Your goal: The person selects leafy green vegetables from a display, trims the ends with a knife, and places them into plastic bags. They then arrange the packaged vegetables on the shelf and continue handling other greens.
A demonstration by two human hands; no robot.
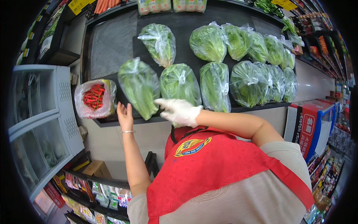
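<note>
A plastic-bagged head of leafy greens (pixel 139 86) lies at the near left of the black display table (pixel 112 67), its stem end towards me. My right hand (pixel 180 112), in a white glove, has its fingertips at the lower right of this bag; whether it grips is unclear. My bare left hand (pixel 125 114), with a bracelet at the wrist, is raised with fingers apart, between that bag and an open bag of red chilies (pixel 94 96). Another bagged green (pixel 181 81) lies just beyond my glove, and one more bagged head (pixel 159 43) lies farther back.
Several bagged lettuces (pixel 208 42) and other bagged greens (pixel 214 84) stand in rows at the right. White packages (pixel 154 7) and carrots (pixel 105 5) line the far edge. A glass-door cooler (pixel 39 95) is at the left, a red freezer (pixel 310 120) at the right, and stocked shelves (pixel 98 190) lie behind me.
</note>
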